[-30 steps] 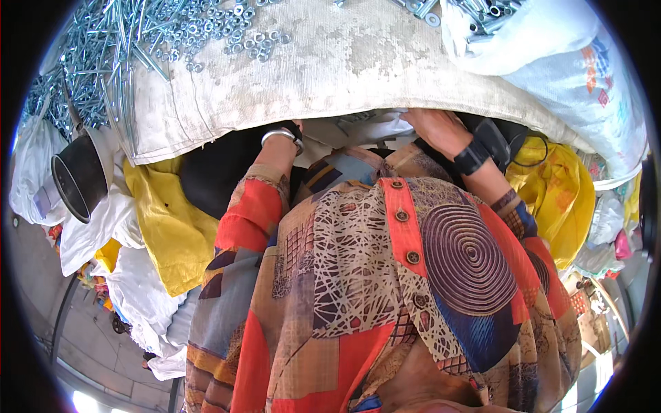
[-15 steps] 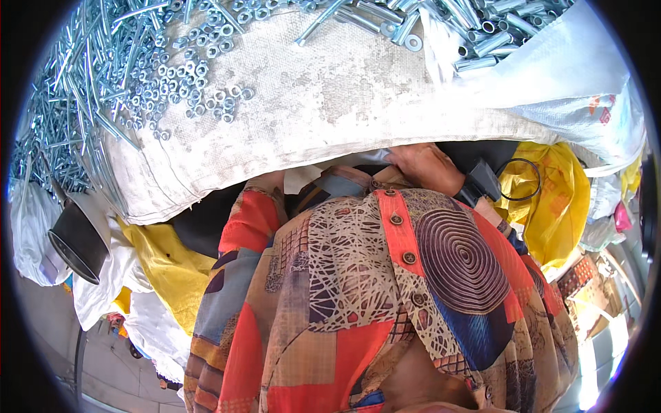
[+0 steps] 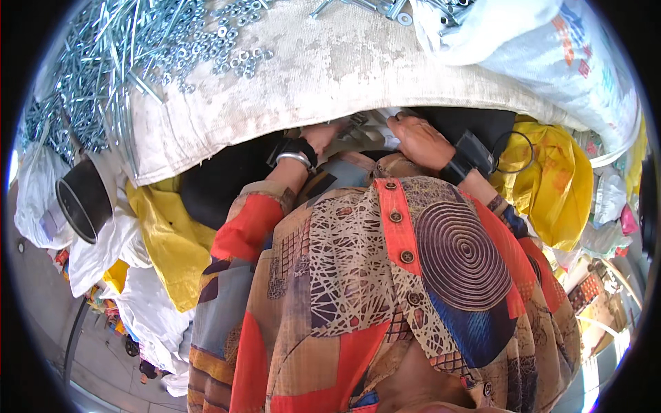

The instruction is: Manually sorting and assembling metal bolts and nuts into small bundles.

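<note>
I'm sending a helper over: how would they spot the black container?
Find the big pale cloth, heaped at its left end with shiny metal rods. Just beyond its lower left corner, between a whitish translucent bag and a yellow sheet, is the black container. Its rigid, round open mouth sets it apart from the soft, crumpled plastic around it.

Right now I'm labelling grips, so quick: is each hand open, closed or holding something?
Left hand: fingers unclear beside the woven sheet; grip cannot be told.
Right hand: fingers beside white plastic; grip cannot be told.
</note>
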Motion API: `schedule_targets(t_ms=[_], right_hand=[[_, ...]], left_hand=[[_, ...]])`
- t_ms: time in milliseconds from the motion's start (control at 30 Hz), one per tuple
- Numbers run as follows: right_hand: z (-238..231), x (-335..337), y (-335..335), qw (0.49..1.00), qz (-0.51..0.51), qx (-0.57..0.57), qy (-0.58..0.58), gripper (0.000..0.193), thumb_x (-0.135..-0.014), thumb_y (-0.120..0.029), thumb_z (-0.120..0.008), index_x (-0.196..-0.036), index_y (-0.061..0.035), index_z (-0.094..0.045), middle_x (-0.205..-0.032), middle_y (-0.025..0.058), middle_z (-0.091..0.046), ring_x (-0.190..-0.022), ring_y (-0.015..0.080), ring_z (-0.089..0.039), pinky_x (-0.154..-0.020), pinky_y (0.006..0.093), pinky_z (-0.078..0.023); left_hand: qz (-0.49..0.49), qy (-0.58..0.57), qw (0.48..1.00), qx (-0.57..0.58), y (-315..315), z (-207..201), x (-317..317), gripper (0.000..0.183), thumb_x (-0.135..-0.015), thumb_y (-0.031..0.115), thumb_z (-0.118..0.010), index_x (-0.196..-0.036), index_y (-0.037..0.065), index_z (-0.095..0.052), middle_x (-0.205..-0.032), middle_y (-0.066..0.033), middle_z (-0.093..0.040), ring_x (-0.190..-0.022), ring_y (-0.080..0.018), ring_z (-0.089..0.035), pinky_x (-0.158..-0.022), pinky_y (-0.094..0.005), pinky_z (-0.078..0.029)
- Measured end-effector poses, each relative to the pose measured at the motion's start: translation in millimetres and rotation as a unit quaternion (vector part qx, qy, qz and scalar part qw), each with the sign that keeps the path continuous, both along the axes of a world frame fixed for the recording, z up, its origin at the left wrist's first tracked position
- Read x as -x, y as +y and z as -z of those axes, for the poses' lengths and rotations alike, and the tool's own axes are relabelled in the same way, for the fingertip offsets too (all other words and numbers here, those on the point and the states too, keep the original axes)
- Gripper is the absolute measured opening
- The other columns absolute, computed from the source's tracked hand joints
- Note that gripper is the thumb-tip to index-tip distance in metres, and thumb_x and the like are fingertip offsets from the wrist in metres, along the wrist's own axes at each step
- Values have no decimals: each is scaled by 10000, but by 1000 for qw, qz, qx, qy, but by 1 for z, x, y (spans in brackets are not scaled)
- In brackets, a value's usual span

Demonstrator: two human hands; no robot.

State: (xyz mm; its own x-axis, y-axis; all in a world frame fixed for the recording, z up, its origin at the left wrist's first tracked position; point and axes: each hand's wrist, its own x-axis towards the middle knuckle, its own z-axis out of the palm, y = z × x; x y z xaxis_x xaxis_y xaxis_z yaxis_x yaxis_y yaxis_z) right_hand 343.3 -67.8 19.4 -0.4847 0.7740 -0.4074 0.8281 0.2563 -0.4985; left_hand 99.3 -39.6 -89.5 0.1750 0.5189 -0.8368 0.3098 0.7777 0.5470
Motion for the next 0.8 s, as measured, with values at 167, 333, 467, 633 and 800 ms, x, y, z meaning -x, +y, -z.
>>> schedule_targets(t_ms=[167,333,467,633,800], right_hand=[[23,4,33,999,-3,32,-27,195,-926,-153,-472,-881,14,-564,-929,227,-603,-918,414,-612,-760,487,-468],[-43,16,65,983,-86,-120,106,58,-840,-35,-555,-824,-17,-502,-847,165,-522,-788,356,-586,-690,413,-466],[-70,12,86,959,-52,-250,125,144,-791,39,-578,-833,-41,-467,-824,130,-463,-711,339,-557,-600,391,-462],[-35,8,89,965,-28,-244,93,138,-805,43,-558,-909,-20,-493,-915,157,-530,-766,393,-594,-611,447,-484],[-32,29,81,970,-95,-178,138,347,-819,44,-527,-1162,-13,-540,-1167,158,-570,-910,371,-636,-726,420,-535]], left_hand=[[-35,-99,994,34,5,-49,23,336,-827,235,-756,-1030,4,-623,-664,-20,-574,-482,-95,-455,-417,-284,-347],[-288,-129,948,33,-12,-110,74,122,-881,125,-702,-893,81,-588,-658,36,-509,-440,-48,-371,-388,-218,-243],[-411,-161,891,-106,-14,-140,120,230,-889,74,-689,-758,135,-511,-642,52,-463,-426,-42,-321,-385,-219,-200],[-466,-163,863,-106,-30,-113,116,301,-913,66,-675,-723,153,-457,-620,59,-424,-434,-48,-335,-375,-219,-222],[-418,-80,886,-183,-27,-108,101,258,-908,101,-687,-752,135,-484,-615,48,-461,-412,-47,-366,-374,-224,-244]])
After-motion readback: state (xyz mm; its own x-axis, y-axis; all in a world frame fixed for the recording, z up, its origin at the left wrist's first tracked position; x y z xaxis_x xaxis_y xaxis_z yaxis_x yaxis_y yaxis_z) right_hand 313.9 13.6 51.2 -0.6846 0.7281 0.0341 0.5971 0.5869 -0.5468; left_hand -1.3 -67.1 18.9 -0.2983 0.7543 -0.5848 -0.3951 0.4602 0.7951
